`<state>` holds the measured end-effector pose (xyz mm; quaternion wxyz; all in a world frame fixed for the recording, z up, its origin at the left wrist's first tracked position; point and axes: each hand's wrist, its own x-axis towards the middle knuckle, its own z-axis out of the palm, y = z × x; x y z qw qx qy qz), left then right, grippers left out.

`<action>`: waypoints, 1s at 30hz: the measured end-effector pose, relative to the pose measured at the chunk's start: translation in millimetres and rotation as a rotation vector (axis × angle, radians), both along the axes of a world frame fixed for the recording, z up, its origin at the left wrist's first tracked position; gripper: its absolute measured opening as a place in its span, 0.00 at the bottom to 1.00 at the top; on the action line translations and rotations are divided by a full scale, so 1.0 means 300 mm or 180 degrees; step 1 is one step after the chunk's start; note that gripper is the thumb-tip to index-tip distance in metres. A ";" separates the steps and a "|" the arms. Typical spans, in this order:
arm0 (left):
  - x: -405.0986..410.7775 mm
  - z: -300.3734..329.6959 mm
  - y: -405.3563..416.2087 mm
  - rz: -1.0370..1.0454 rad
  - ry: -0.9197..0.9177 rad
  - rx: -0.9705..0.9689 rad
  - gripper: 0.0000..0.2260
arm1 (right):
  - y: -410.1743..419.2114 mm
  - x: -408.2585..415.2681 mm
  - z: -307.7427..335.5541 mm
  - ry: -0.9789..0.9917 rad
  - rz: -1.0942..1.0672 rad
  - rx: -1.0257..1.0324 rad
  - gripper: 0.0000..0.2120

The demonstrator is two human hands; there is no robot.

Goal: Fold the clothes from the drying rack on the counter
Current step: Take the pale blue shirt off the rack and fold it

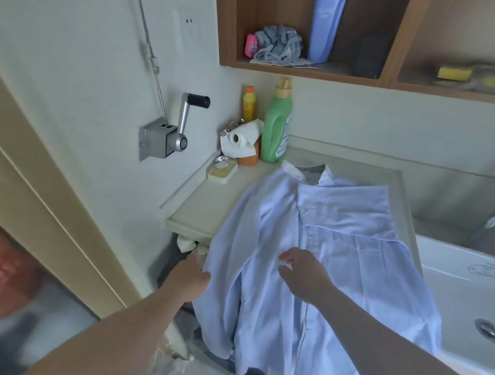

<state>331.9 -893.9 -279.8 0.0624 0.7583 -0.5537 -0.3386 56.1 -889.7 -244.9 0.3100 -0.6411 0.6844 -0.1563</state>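
**Left grip pinches shirt edge; right hand hovers spread over the front**

Left hand (188, 280) closes its grip on the left edge of a pale blue shirt (338, 252), fingers curled into the cloth where it hangs off the tabletop (203, 210). Right hand (302, 270) is spread with relaxed fingers over the middle of the shirt, just left of the button strip; it holds nothing, and whether it touches the cloth is hard to tell.

Shirt lies front up and buttoned, collar (309, 172) at the far end, hem toward the person. Its left side is turned in over the body, and the lower part droops over the near edge. A white sink (467, 290) sits just to the right.

At the back of the tabletop stand a green bottle (277, 125), a yellow bottle (248, 104), a paper roll (240, 141) and a soap dish (222, 171). A wall crank (168, 135) is mounted to the left.

Cloth looks thin, soft and light, likely to slide and wrinkle rather than hold a crease. Seams, hem corners and shoulders seem the firmest places to take hold; a flat palm on the front should keep it from shifting during a fold.
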 end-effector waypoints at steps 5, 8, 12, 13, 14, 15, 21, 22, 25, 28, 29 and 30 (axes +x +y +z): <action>0.072 -0.045 -0.054 0.0026 0.0425 0.0187 0.10 | -0.080 0.216 -0.039 0.0128 0.0020 -0.0019 0.24; 0.092 -0.093 -0.099 -0.0292 0.0488 0.0216 0.09 | -0.116 0.275 -0.076 0.0196 -0.0030 0.0009 0.29; 0.083 -0.113 -0.125 -0.0766 0.0192 0.0030 0.11 | -0.124 0.268 -0.125 0.0447 -0.0050 0.0050 0.32; 0.094 -0.118 -0.144 -0.0879 0.0087 -0.0058 0.11 | -0.122 0.259 -0.137 0.0574 -0.0046 0.0011 0.31; 0.106 -0.106 -0.160 -0.0726 0.0170 -0.0016 0.10 | -0.118 0.247 -0.146 0.0722 -0.0006 -0.0028 0.30; 0.126 -0.105 -0.183 -0.0280 0.0425 0.0145 0.09 | -0.117 0.234 -0.162 0.0896 0.0040 -0.0071 0.30; 0.287 0.009 -0.334 0.0764 0.0731 -0.1299 0.13 | -0.094 0.200 -0.175 0.1271 -0.0059 -0.0032 0.30; 0.308 0.043 -0.352 0.0855 0.0675 -0.1250 0.13 | -0.093 0.200 -0.173 0.1304 -0.0079 -0.0016 0.30; 0.335 0.137 -0.392 0.0583 0.0528 -0.1407 0.15 | -0.113 0.208 -0.146 0.1342 -0.0264 0.0277 0.27; 0.326 0.218 -0.407 -0.0030 0.0102 -0.1340 0.13 | -0.151 0.246 -0.085 0.1351 -0.0428 0.0471 0.23; 0.320 0.231 -0.420 -0.0210 -0.0013 -0.1321 0.12 | -0.160 0.269 -0.065 0.1349 -0.0454 0.0344 0.23; 0.312 0.252 -0.430 -0.0344 -0.0074 -0.1298 0.10 | -0.167 0.298 -0.048 0.1265 -0.0430 0.0142 0.24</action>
